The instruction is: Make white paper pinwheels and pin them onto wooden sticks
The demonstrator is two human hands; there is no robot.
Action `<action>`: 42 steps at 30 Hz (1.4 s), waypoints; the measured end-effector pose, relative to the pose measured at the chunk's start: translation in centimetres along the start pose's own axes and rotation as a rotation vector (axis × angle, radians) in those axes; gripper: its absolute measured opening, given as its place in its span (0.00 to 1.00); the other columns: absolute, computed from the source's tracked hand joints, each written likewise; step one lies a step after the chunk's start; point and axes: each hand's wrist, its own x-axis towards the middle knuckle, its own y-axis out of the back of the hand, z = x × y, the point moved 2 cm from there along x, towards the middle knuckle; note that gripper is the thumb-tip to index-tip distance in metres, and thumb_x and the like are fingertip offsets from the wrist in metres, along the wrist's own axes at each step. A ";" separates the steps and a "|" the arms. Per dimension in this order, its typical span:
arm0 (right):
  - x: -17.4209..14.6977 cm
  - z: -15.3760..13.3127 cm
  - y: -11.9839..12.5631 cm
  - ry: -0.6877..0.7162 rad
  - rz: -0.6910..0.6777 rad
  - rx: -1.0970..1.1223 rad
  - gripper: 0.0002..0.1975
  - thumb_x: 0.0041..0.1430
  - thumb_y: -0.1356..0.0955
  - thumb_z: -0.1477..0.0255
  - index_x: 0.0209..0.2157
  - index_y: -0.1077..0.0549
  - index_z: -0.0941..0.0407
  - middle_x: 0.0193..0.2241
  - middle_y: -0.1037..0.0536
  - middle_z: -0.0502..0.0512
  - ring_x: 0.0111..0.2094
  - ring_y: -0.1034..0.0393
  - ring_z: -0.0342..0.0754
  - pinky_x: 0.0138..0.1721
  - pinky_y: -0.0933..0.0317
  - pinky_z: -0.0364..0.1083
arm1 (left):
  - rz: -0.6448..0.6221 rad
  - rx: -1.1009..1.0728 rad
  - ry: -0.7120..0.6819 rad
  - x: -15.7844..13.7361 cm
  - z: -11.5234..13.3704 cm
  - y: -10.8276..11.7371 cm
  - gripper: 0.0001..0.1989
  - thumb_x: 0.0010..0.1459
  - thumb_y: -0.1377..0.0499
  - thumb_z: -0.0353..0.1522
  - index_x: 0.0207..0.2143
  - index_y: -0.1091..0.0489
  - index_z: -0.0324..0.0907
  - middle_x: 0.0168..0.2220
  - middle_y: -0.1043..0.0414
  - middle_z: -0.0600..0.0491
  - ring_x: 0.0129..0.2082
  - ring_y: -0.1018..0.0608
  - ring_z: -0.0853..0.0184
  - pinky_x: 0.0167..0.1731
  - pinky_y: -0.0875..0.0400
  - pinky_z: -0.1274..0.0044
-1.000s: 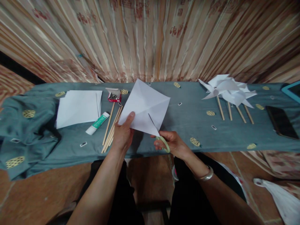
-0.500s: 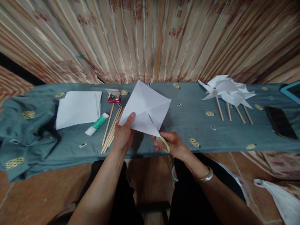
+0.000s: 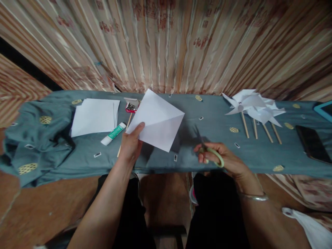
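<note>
My left hand [image 3: 132, 141] grips a square sheet of white paper [image 3: 159, 119] by its left corner, thumb on top. Crease lines run across the sheet, which is tilted above the table. Apart from the paper, to its right, my right hand [image 3: 220, 155] holds a pair of scissors [image 3: 211, 152] with pale green handles. The blades point up and away, slightly blurred. Partly hidden under the paper and my left hand is a wooden stick [image 3: 129, 120]. Behind the left hand stands an open red box of small metal pins [image 3: 131, 106].
A stack of white paper [image 3: 94, 116] and a green-and-white glue tube [image 3: 113, 134] lie at left. Several paper pinwheels [image 3: 255, 103] on sticks rest at right, near a black phone [image 3: 313, 143] and a blue-edged device [image 3: 324, 110]. Bunched cloth [image 3: 38, 138] covers the left end.
My right hand has drawn the scissors out of the paper and moved right. The paper has shifted slightly left in my left hand. The whole view has shifted a little.
</note>
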 end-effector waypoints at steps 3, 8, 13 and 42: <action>0.4 -0.3 1.2 0.197 0.419 -0.035 0.24 0.43 0.23 0.56 0.39 0.25 0.54 0.29 0.21 0.51 0.30 0.28 0.45 0.33 0.34 0.45 | -0.067 0.124 0.054 -0.6 -0.9 0.1 0.14 0.38 0.28 0.32 0.30 0.22 0.37 0.32 0.20 0.48 0.30 0.20 0.64 0.32 0.25 0.77; 1.9 -0.3 0.0 0.285 0.454 -0.170 0.28 0.41 0.22 0.61 0.44 0.26 0.54 0.35 0.20 0.53 0.37 0.26 0.49 0.42 0.34 0.49 | -0.190 0.395 0.160 -1.5 -3.1 0.0 0.15 0.35 0.26 0.37 0.23 0.23 0.36 0.23 0.23 0.48 0.19 0.25 0.65 0.20 0.33 0.77; 3.4 0.0 -0.9 0.180 0.342 -0.138 0.22 0.40 0.23 0.63 0.38 0.25 0.58 0.28 0.20 0.52 0.28 0.29 0.45 0.31 0.37 0.45 | -0.299 0.350 0.214 -1.7 -3.4 -0.7 0.19 0.37 0.27 0.42 0.23 0.24 0.36 0.23 0.23 0.48 0.22 0.24 0.64 0.25 0.31 0.75; 3.2 -0.4 -6.0 0.070 0.007 -0.014 0.26 0.46 0.28 0.49 0.34 0.27 0.57 0.25 0.23 0.53 0.25 0.32 0.42 0.26 0.38 0.42 | 0.067 -0.067 -0.010 -0.9 -2.4 -1.8 0.21 0.61 0.42 0.29 0.57 0.34 0.44 0.55 0.27 0.49 0.58 0.28 0.62 0.59 0.34 0.71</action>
